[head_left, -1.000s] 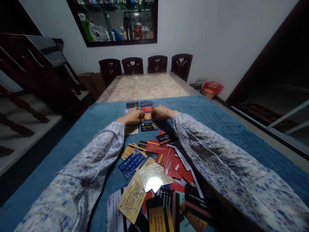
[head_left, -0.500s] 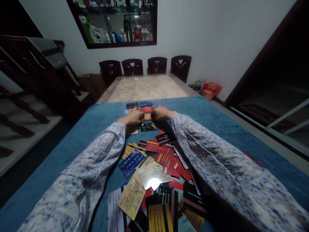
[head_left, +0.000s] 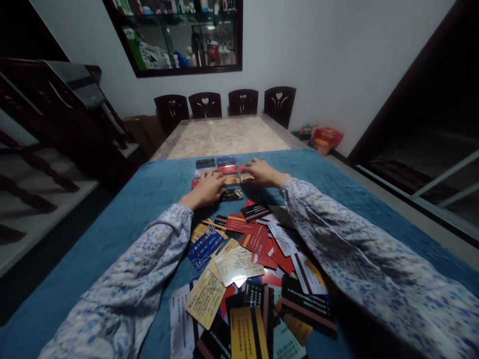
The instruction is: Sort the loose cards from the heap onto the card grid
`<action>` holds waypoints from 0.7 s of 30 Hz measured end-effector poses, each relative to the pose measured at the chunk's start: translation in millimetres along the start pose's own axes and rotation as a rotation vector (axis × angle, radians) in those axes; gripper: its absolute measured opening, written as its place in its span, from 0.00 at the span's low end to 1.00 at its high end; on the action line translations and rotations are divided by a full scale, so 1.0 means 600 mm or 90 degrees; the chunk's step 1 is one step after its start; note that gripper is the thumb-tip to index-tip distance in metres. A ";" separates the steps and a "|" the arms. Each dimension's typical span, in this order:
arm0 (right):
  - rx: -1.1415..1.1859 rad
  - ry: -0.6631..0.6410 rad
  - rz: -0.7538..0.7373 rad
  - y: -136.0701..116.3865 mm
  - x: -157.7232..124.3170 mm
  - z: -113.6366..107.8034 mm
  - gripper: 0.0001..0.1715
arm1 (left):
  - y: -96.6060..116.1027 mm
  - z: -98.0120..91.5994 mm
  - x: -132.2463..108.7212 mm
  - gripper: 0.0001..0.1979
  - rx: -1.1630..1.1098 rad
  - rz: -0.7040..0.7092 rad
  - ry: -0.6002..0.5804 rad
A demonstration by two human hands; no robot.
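Note:
Small rows of cards lie at the far part of the blue cloth. My left hand (head_left: pixel 210 188) rests over the left side of these rows, fingers bent and slightly apart, next to a gold card (head_left: pixel 231 179). My right hand (head_left: pixel 262 172) is at their right side, fingers spread and touching a pale card (head_left: pixel 246 177). Between the hands lie a red card (head_left: pixel 228 169) and a black card with gold marks (head_left: pixel 233 194). Behind them are a dark card stack (head_left: pixel 205 163) and a blue card stack (head_left: pixel 226 161). My left palm hides some cards.
A loose heap of cards, including a blue card (head_left: pixel 207 248), a cream card (head_left: pixel 239 264) and a yellow card (head_left: pixel 249 331), spreads between my forearms. The blue cloth (head_left: pixel 149 199) covers the near table. Dark chairs (head_left: pixel 243 102) stand beyond the table's bare far end (head_left: pixel 228 134).
My hands have moved apart from the gold card. The right hand shifted right and its fingers spread over the pale card; the left shifted slightly left and opened. A red card at left now shows.

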State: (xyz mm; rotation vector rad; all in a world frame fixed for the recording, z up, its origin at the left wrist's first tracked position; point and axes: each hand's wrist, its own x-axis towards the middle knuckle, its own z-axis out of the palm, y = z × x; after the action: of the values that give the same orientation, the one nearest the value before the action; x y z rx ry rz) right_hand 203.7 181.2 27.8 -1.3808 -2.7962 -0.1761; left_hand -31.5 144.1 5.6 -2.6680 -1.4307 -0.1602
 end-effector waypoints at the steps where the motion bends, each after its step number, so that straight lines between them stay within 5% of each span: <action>1: 0.001 0.008 -0.007 0.000 -0.011 -0.003 0.23 | 0.004 -0.001 -0.004 0.17 0.000 -0.002 0.004; 6: -0.005 0.046 -0.030 -0.005 -0.068 -0.008 0.14 | 0.029 0.001 -0.024 0.18 -0.003 0.016 0.052; 21: 0.104 0.112 -0.137 -0.004 -0.178 0.037 0.13 | 0.121 0.010 -0.063 0.14 0.019 0.099 0.088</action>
State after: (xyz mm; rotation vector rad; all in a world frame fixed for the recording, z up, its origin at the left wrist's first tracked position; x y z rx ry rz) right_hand 267.7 98.1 -1.6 -0.9785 -2.7354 -0.0661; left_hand 8.7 73.8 -9.4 -2.6717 -1.1714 -0.2991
